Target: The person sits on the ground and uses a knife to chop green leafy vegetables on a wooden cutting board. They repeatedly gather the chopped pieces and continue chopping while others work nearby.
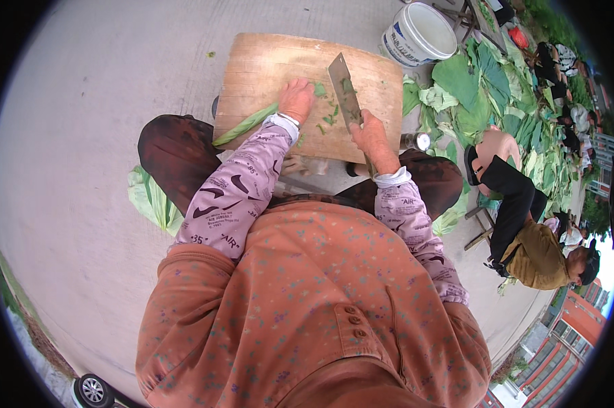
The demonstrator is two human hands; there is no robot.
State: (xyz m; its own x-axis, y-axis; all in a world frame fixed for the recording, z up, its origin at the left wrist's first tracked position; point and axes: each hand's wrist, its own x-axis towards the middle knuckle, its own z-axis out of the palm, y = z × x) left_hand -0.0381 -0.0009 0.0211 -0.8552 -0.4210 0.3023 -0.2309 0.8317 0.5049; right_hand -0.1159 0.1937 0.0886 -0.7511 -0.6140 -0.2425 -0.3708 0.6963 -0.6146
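Observation:
My left hand (296,99) presses down on a rolled green leaf (246,125) that lies slantwise across the wooden board (266,61). A short end of the roll pokes out past my fingers. In my right hand (372,133) is a cleaver (343,89), gripped by its handle, its broad blade angled up and to the left over the board. Bits of green leaf cling to the blade. Several small cut leaf pieces (330,120) are scattered between the blade and my left hand. The lower part of the handle is partly hidden by my hand.
A white plastic bucket (411,38) stands beyond the board's far right corner. Large green leaves (465,81) cover the ground at right. A metal container (416,141) sits at the board's right edge. Another person (536,250) sits at right. A loose leaf (151,199) lies by my left knee.

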